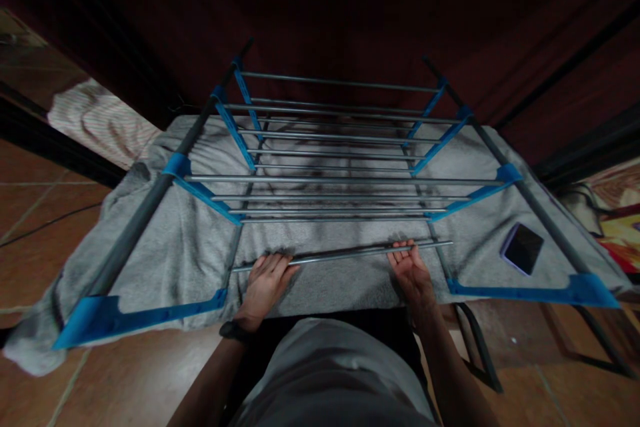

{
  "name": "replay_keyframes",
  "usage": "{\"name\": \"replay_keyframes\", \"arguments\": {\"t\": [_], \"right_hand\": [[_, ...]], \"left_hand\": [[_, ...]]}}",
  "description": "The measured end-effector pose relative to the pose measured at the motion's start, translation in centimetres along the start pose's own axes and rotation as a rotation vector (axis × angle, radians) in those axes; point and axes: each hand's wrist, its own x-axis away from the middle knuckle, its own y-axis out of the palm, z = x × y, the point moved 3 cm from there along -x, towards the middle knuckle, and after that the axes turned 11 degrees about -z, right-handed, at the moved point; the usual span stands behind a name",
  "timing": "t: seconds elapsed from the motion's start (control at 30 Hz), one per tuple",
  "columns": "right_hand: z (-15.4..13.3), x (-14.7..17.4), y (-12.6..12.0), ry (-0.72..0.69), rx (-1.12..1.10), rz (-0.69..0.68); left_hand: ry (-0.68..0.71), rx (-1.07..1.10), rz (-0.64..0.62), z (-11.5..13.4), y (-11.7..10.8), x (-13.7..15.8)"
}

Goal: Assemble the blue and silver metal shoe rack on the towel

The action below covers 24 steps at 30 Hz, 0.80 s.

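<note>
A loose thin metal rod (pixel 345 254) lies crosswise near the front, slightly higher at its right end. My left hand (pixel 267 282), palm down with a dark band at the wrist, is closed over the rod near its left end. My right hand (pixel 413 273), palm up, has its fingers curled at the rod toward the right end. Around them stands a shelf-like rack with grey upright tubes (pixel 145 217), blue plastic brackets (pixel 150 319) and several metal crossbars (pixel 345 180). The front brackets, the right one (pixel 530 293) included, have no crossbar between them.
The rack rests on a grey blanket (pixel 135 287) over a raised surface. A phone (pixel 523 249) lies on the blanket at the right. Dark red fabric (pixel 340 13) hangs behind. A striped cloth (pixel 103 120) is at left, a metal chair leg (pixel 480 347) at lower right, with tiled floor (pixel 120 373) below.
</note>
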Motion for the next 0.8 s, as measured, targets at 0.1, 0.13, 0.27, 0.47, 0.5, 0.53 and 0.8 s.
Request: {"name": "replay_keyframes", "arguments": {"t": [0.1, 0.13, 0.27, 0.47, 0.5, 0.53, 0.8], "right_hand": [[0.0, 0.09, 0.08, -0.008, 0.013, -0.017], [-0.01, 0.14, 0.11, -0.006, 0.007, -0.015], [-0.05, 0.28, 0.25, 0.015, -0.021, 0.011], [-0.1, 0.22, 0.36, 0.015, -0.06, 0.013], [-0.12, 0.23, 0.37, 0.018, -0.063, 0.008], [-0.14, 0.26, 0.39, 0.02, -0.066, 0.005], [-0.07, 0.24, 0.09, 0.017, -0.086, 0.015]], "left_hand": [[-0.002, 0.013, -0.004, -0.04, -0.07, 0.01], [-0.003, 0.014, -0.009, -0.06, -0.09, 0.0], [-0.003, 0.004, -0.027, -0.13, -0.13, -0.06], [-0.014, -0.01, 0.005, -0.41, 0.22, 0.08], [-0.016, -0.012, 0.007, -0.45, 0.31, 0.11], [-0.016, -0.013, 0.006, -0.48, 0.38, 0.13], [-0.014, -0.001, -0.013, -0.41, 0.24, 0.12]]}}
